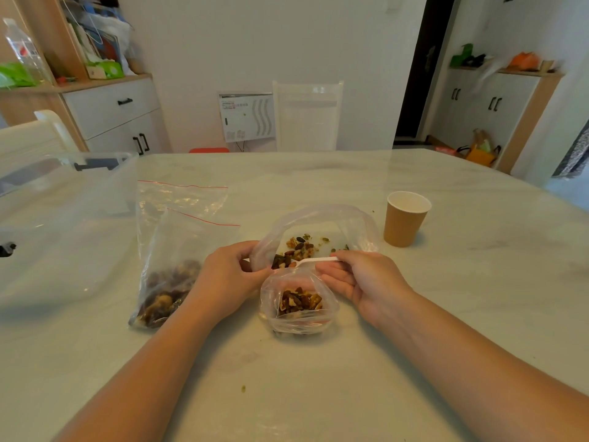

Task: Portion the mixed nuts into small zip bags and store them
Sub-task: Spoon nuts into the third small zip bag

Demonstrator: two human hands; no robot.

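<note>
Right hand (360, 280) holds white spoon (314, 261) level, bowl pointing left.

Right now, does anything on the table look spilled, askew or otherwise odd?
Only small things. A greenish crumb lies alone on the pale marble table, near the person. A few more specks sit left of the brown paper cup. The nuts themselves stay inside the bags; nothing looks damaged.
</note>
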